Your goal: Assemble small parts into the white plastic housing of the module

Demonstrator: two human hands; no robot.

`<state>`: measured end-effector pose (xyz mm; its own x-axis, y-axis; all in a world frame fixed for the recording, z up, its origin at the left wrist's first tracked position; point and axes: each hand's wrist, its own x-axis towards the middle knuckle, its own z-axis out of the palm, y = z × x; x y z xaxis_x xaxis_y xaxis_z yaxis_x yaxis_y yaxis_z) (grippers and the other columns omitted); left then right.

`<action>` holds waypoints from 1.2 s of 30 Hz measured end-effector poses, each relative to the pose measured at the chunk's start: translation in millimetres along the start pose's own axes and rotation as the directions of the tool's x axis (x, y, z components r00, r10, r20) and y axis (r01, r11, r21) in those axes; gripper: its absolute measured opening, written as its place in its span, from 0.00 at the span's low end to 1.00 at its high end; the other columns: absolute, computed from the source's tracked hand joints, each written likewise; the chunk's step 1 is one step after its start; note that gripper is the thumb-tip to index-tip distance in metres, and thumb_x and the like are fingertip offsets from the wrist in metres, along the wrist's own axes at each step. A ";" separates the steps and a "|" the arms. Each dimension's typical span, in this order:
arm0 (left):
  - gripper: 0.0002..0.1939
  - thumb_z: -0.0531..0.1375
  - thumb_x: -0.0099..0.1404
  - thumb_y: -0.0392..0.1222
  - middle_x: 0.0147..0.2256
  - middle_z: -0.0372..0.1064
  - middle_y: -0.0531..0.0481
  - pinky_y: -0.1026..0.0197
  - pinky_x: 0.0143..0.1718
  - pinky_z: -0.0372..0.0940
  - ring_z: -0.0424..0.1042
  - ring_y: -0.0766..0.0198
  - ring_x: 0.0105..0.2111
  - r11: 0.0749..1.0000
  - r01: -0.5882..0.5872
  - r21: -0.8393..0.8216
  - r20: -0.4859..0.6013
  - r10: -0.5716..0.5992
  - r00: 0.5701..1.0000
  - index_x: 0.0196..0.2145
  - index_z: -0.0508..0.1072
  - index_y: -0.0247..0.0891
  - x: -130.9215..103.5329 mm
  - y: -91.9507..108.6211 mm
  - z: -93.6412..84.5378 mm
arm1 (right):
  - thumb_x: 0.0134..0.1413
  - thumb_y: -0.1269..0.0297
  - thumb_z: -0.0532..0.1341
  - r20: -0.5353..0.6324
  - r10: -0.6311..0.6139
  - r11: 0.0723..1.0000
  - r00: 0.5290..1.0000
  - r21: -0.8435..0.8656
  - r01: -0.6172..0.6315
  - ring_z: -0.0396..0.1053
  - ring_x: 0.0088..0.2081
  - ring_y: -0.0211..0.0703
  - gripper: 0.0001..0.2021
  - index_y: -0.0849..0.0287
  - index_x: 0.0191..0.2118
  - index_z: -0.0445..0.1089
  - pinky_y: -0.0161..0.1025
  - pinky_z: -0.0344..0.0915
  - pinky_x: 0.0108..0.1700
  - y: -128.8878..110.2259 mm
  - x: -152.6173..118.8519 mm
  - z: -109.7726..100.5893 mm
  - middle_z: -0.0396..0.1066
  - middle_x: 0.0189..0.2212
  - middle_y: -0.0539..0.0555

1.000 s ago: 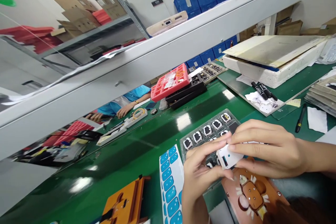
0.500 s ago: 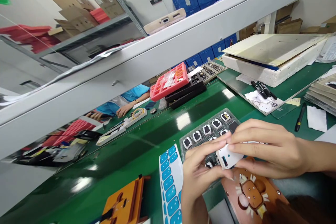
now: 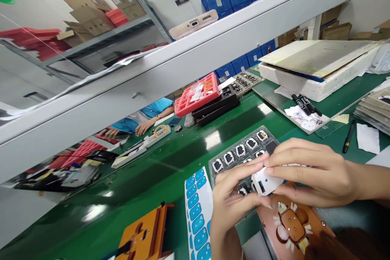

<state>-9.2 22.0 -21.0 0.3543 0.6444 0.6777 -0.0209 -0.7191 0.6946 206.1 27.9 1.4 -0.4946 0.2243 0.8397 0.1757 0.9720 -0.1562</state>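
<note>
Between both hands is a small white plastic housing (image 3: pixel 267 182) with rounded corners, a dark slot and a bluish dot on its face. My left hand (image 3: pixel 233 193) grips its left side, with the thumb below and the fingers along the top. My right hand (image 3: pixel 317 170) pinches the other side, its fingertips meeting the left ones. Behind the hands lies a clear tray (image 3: pixel 224 150) of white-framed parts with dark centres, partly covered by my fingers. Left of my left wrist is a sheet of blue stickers (image 3: pixel 195 211). A brown fixture plate (image 3: pixel 271 227) with a clamped piece sits below the hands.
An orange fixture (image 3: pixel 143 233) stands front left on the green bench. Red trays (image 3: pixel 198 95) are stacked on black ones at the back. Markers (image 3: pixel 304 103) and a white foam box (image 3: pixel 317 85) lie right. A co-worker's hand (image 3: pixel 144 126) shows beyond the beam (image 3: pixel 170 65).
Hardly anything differs: the view has shifted very slightly. Both hands keep the same hold on the white housing.
</note>
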 end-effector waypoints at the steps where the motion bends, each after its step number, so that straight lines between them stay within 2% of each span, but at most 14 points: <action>1: 0.32 0.72 0.51 0.45 0.50 0.74 0.45 0.64 0.52 0.71 0.75 0.57 0.50 1.000 0.003 -0.005 -0.002 -0.003 1.000 0.55 0.73 0.47 -0.2 -0.1 0.1 | 0.61 0.78 0.60 0.003 0.000 1.000 1.000 0.002 0.000 0.68 0.45 0.46 0.06 0.72 0.44 0.71 0.43 0.73 0.47 0.0 0.1 0.0 0.74 0.41 0.62; 7: 0.31 0.71 0.53 0.45 0.52 0.73 0.43 0.60 0.53 0.71 0.74 0.54 0.51 1.000 0.024 0.009 0.006 -0.024 1.000 0.55 0.73 0.47 -3.2 -1.1 -0.3 | 0.62 0.77 0.60 -0.019 -0.003 1.000 1.000 -0.005 0.003 0.68 0.46 0.45 0.06 0.72 0.43 0.71 0.42 0.73 0.49 0.4 -0.7 0.5 0.73 0.42 0.62; 12: 0.32 0.72 0.51 0.47 0.49 0.75 0.41 0.57 0.51 0.73 0.75 0.51 0.49 0.998 0.047 0.041 -0.020 -0.046 0.999 0.53 0.74 0.43 -5.3 -0.8 -0.2 | 0.62 0.76 0.60 -0.015 0.009 1.000 1.000 -0.015 -0.009 0.69 0.47 0.45 0.07 0.71 0.45 0.71 0.42 0.73 0.49 -0.3 -1.1 0.7 0.74 0.42 0.62; 17: 0.29 0.72 0.52 0.44 0.49 0.75 0.42 0.60 0.50 0.73 0.75 0.54 0.50 0.998 0.058 -0.040 -0.029 -0.059 0.998 0.51 0.72 0.43 -6.0 -0.9 1.2 | 0.61 0.77 0.60 0.000 0.020 1.000 1.000 -0.007 -0.020 0.69 0.48 0.45 0.07 0.71 0.45 0.70 0.42 0.73 0.49 -2.1 -1.0 0.5 0.74 0.42 0.62; 23: 0.26 0.72 0.52 0.46 0.46 0.76 0.39 0.60 0.47 0.74 0.76 0.52 0.48 0.998 0.059 -0.012 -0.031 -0.059 0.998 0.47 0.73 0.39 -5.4 -0.3 1.3 | 0.61 0.77 0.60 0.023 0.017 1.000 1.000 -0.019 -0.017 0.69 0.47 0.46 0.06 0.68 0.44 0.71 0.43 0.74 0.48 -1.5 -2.0 -0.1 0.73 0.44 0.62; 29: 0.26 0.72 0.52 0.44 0.49 0.75 0.42 0.64 0.49 0.73 0.75 0.55 0.50 0.998 0.050 -0.027 -0.022 -0.051 0.998 0.49 0.73 0.43 -4.5 0.9 1.3 | 0.60 0.78 0.61 0.025 0.011 1.000 1.000 -0.010 -0.011 0.69 0.47 0.46 0.07 0.70 0.43 0.71 0.43 0.73 0.49 0.0 -2.1 -0.3 0.72 0.45 0.64; 36: 0.26 0.72 0.52 0.47 0.47 0.76 0.38 0.60 0.47 0.74 0.76 0.52 0.48 0.997 0.083 -0.006 -0.029 -0.083 0.996 0.47 0.73 0.39 -6.2 0.8 1.0 | 0.62 0.76 0.60 0.026 0.024 1.000 0.999 -0.019 -0.024 0.69 0.48 0.45 0.06 0.66 0.44 0.70 0.45 0.75 0.48 -0.8 -1.8 -0.4 0.73 0.45 0.62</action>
<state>-10.5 17.1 -24.8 0.3277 0.7091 0.6244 0.0034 -0.6617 0.7497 207.1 26.7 0.2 -0.5119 0.2496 0.8220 0.2035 0.9648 -0.1663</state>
